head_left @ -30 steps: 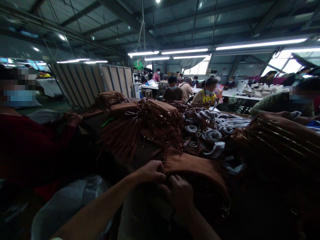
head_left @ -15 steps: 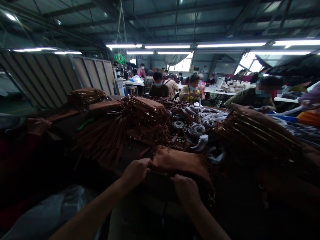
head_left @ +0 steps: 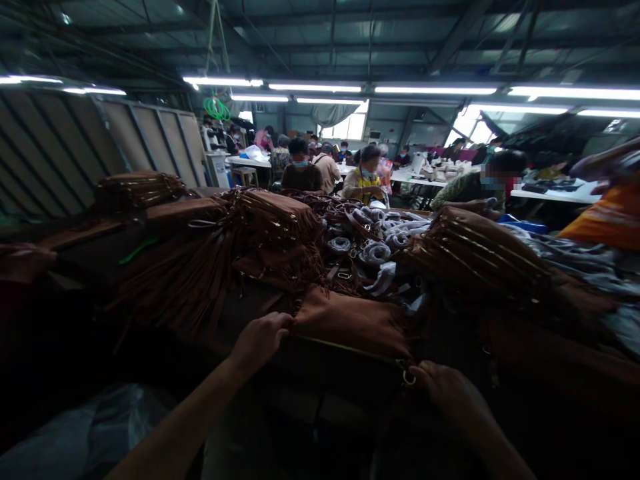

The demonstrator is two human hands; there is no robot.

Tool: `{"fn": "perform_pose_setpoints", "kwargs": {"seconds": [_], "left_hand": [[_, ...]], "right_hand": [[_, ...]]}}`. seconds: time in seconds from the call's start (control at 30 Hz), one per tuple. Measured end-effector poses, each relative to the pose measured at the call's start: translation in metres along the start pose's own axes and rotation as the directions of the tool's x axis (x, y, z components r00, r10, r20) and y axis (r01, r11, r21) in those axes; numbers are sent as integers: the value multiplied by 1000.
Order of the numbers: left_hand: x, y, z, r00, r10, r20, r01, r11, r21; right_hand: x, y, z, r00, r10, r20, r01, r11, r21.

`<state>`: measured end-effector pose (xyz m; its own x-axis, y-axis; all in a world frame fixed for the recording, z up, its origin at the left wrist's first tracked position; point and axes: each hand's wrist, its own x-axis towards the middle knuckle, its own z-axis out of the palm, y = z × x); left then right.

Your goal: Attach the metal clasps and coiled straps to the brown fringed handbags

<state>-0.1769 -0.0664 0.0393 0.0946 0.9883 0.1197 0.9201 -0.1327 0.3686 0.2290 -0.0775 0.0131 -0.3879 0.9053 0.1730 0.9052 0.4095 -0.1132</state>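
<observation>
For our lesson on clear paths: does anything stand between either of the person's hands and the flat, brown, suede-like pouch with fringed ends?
Nothing visible does. The left hand pinches the brown pouch at its near left corner; the right hand is at the near right corner, beside a gold-coloured metal ring.

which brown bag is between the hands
The single bag at front centre, left hand and right hand at its near corners; piled bags lie farther off.
</observation>
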Motion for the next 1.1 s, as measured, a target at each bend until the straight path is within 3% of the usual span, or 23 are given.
{"fn": "perform_pose_setpoints", "kwargs": {"seconds": [0.13, 0.23, 0.3, 0.37, 0.43, 0.5, 0.67, 0.83, 0.9, 1.0, 1.03, 1.1], "left_hand": [[-6, 14, 0, 1000, 2, 1, -2, 996, 89], [-13, 50, 10, 977, 128, -168, -94, 976, 195], [-11, 82, 25, 923, 336, -186, -301, 934, 192], [-3, 111, 45, 824, 561, -79, -543, 822, 172], [10, 131, 63, 766, 643, -17, -631, 755, 179], [22, 141, 74, 767, 641, 2, -628, 751, 204], [38, 143, 80, 800, 600, 8, -585, 776, 235], [38, 144, 84, 816, 578, 27, -569, 792, 221], [36, 143, 80, 814, 578, 48, -577, 799, 168], [33, 134, 62, 785, 619, 38, -618, 786, -28], [32, 129, 54, 796, 605, -17, -603, 790, -112], [31, 119, 36, 855, 480, -196, -518, 813, -265]], "right_hand": [[5, -12, -13, 985, 156, 72, -158, 987, 23], [-1, -44, -8, 936, 348, 44, -349, 937, 1], [-8, -67, 1, 914, 405, -1, -405, 914, -12], [-15, -85, 13, 921, 389, -33, -389, 921, 3], [-20, -95, 23, 927, 370, -60, -369, 929, 33], [-21, -98, 29, 926, 364, -102, -359, 931, 69], [-27, -80, 31, 915, 357, -187, -329, 930, 163], [-44, -35, 24, 919, 389, -59, -381, 918, 114], [-43, -28, 18, 917, 382, -111, -377, 924, 70], [-22, -48, 7, 909, 269, -318, -277, 961, 22], [-9, -61, 5, 919, 202, -339, -206, 978, 22], [25, -87, 3, 965, 48, -260, -42, 999, 27]]}}
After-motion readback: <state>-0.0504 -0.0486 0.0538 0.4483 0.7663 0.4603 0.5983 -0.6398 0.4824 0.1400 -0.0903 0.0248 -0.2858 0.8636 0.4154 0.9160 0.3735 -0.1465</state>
